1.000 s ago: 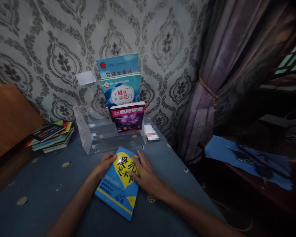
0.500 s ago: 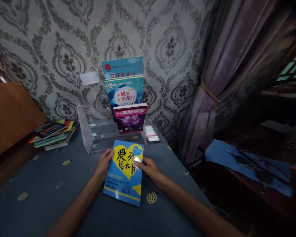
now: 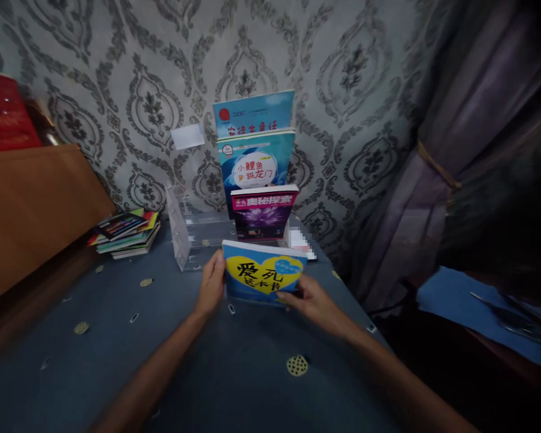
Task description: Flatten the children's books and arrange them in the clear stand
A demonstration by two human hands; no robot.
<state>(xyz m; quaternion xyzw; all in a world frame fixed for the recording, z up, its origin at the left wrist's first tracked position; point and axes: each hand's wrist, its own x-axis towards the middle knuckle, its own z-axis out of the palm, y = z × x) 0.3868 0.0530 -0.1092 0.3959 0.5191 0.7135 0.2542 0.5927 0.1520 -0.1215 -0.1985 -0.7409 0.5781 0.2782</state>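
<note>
A blue book with a yellow heart on its cover (image 3: 262,274) is held off the table, its top edge tipped up toward the clear acrylic stepped stand (image 3: 183,237). My left hand (image 3: 213,286) grips the book's left edge and my right hand (image 3: 310,299) grips its lower right edge. Just behind it, three books stand in the stand's tiers: a magenta and purple book (image 3: 264,211) in front, a teal one (image 3: 256,161) behind it and a light blue one (image 3: 252,113) at the back.
A stack of colourful books (image 3: 126,233) lies at the left on the blue patterned tablecloth (image 3: 117,343). A wooden cabinet (image 3: 31,204) stands far left. A purple tied curtain (image 3: 428,180) hangs at the right, with blue cloth (image 3: 478,307) on a dark surface below it.
The blue book went from lying flat on the table to being lifted and carried forward to the front of the stand, held by both hands. The view shifted left.
</note>
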